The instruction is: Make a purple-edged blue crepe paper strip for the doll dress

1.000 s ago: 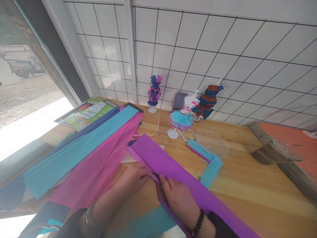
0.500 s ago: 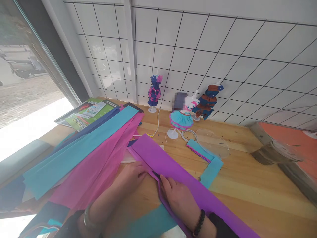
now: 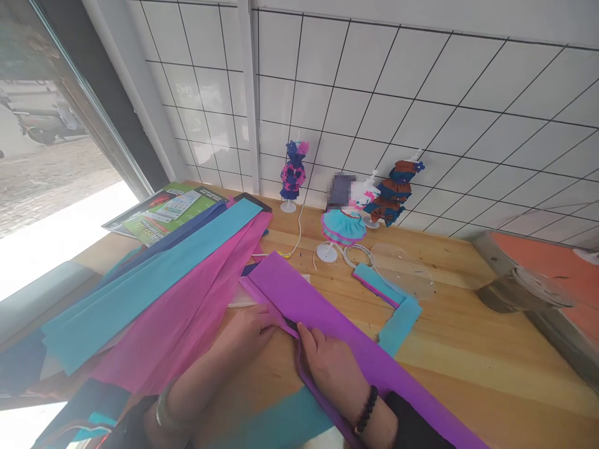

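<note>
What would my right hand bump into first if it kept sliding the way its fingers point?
The right hand points up along the purple paper strip toward the wall. It touches your left hand at the fingertips already; past that, probably the white cord, though depth is hard to judge.

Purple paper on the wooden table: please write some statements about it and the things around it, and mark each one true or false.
1. Both hands, the left hand and the right hand, touch the purple paper. True.
2. The pink paper lies right of the purple paper. False: it lies to its left.
3. Three small dressed figures stand by the tiled wall. True.
4. The right wrist is bare. False: it wears a dark bead bracelet.
</note>
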A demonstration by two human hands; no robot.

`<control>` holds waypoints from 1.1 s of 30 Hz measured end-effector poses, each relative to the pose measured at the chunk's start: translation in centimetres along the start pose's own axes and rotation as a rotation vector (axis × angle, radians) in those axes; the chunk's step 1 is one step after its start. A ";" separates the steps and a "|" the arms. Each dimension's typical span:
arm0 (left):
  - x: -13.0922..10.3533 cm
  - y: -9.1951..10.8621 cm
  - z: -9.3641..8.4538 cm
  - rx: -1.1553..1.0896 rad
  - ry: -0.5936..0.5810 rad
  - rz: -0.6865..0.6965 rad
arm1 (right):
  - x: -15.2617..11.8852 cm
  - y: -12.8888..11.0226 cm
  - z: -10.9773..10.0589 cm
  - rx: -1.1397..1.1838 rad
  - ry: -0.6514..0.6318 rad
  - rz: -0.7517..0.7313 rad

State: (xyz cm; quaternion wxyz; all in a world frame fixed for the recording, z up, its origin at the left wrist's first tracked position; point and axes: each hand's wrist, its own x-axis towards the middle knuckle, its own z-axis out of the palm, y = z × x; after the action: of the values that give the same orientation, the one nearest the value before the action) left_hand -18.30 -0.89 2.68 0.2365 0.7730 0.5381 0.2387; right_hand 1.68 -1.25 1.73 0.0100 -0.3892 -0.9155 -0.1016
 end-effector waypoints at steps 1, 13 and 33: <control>0.0 0.0 0.0 -0.005 -0.001 0.002 | 0.1 0.0 0.0 0.003 0.003 -0.002; 0.0 0.1 -0.2 0.022 -0.015 -0.010 | 0.9 -0.3 -0.2 0.017 -0.010 -0.017; -0.1 -0.2 -0.7 0.106 0.037 -0.154 | 0.6 -0.3 0.4 0.052 -0.021 -0.013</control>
State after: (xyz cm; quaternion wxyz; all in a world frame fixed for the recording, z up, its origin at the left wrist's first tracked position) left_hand -18.94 -0.81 3.12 0.2029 0.7361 0.6123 0.2053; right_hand 1.03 -0.93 1.39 0.0097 -0.3840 -0.9203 -0.0738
